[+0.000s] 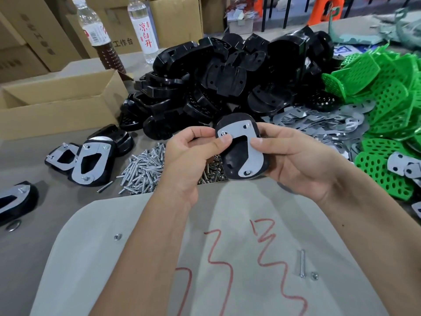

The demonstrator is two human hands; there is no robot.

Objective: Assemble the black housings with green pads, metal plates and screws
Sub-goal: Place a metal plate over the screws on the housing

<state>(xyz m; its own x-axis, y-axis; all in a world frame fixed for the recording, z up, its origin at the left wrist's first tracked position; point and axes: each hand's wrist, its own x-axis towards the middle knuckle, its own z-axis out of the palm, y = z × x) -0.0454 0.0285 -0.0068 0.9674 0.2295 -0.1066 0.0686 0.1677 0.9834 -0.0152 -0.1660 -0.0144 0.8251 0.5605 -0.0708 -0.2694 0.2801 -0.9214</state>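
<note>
A black housing (pixel 232 160) with a metal plate (pixel 251 153) laid on its face is held above the table's middle. My right hand (pixel 293 156) grips its right edge, thumb on the plate. My left hand (pixel 193 149) pinches the plate's upper left corner, where a screw end (pixel 223 134) shows in a hole. Behind lies a big heap of black housings (pixel 227 80). Green pads (pixel 387 92) are piled at the right, loose metal plates (pixel 319 124) beside them. A pile of screws (pixel 145 167) lies under my left hand.
Finished housings with plates (pixel 91 160) lie at the left, another (pixel 16 199) at the left edge. An open cardboard box (pixel 57 103) and two bottles (pixel 143 26) stand at the back left. A loose screw (pixel 302 263) and nuts (pixel 117 236) lie on the near sheet.
</note>
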